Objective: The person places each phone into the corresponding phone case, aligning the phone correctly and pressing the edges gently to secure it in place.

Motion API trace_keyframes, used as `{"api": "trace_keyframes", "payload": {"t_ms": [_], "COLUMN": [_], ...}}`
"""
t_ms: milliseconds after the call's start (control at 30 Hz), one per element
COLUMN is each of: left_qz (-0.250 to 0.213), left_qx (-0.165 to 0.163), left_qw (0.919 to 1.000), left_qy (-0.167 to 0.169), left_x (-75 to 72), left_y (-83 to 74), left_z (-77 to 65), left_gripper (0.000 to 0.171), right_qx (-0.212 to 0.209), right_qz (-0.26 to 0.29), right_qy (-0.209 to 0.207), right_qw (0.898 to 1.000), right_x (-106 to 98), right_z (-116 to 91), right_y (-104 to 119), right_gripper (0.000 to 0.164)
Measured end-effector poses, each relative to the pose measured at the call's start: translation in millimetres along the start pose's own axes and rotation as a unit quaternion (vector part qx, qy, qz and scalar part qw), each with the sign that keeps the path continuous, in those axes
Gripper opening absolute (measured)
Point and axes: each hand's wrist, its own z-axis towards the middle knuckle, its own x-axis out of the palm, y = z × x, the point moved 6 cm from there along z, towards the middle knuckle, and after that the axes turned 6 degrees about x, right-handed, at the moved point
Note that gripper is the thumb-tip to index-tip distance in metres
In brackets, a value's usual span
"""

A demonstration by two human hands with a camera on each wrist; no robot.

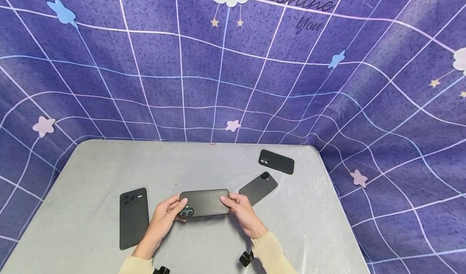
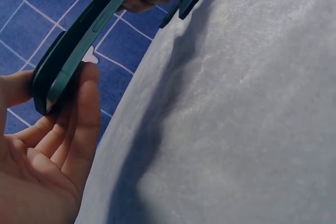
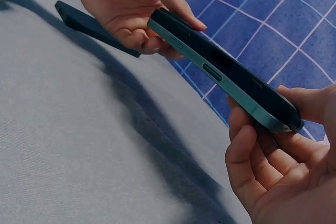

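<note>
A smartphone with a black phone case lying over its back is held sideways above the table by both hands. My left hand pinches the camera end, thumb on the case and fingers beneath. My right hand grips the opposite end the same way. Two camera lenses show at the lower left corner of the case. Along the long edge, the phone's greenish metal side and its buttons are exposed below the case, which sits over the back without covering that side.
On the grey-covered table, a black phone-shaped piece with a round camera area lies left of my left hand. Beyond my right hand lie a dark phone-shaped piece and a black phone case. Purple grid-patterned cloth hangs behind.
</note>
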Motion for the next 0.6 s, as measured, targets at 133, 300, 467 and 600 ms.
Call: {"api": "trace_keyframes", "payload": {"t_ms": [133, 300, 467, 600], "left_qz": [-0.023, -0.040, -0.065, -0.078], "left_qx": [-0.004, 0.004, 0.007, 0.014], "left_qw": [0.9997, 0.9991, 0.9975, 0.9961], "left_qy": [0.010, 0.013, 0.029, 0.040], "left_x": [2.6, 3.6, 4.4, 4.0], "left_y": [2.3, 4.8, 6.3, 4.7], "left_z": [-2.3, -2.3, -3.8, -4.5], "left_gripper": [0.039, 0.037, 0.039, 0.043], "right_qx": [-0.003, -0.007, -0.010, -0.009], "right_qz": [-0.003, -0.001, -0.005, -0.005], "right_qy": [-0.008, -0.020, -0.033, -0.036], "right_qw": [1.000, 1.000, 0.999, 0.999], "right_x": [-1.5, -2.1, -2.0, -1.5], "right_z": [0.0, 2.6, 4.8, 5.3], "right_y": [0.3, 0.9, 3.1, 4.8], "right_gripper": [0.026, 0.026, 0.022, 0.020]}}
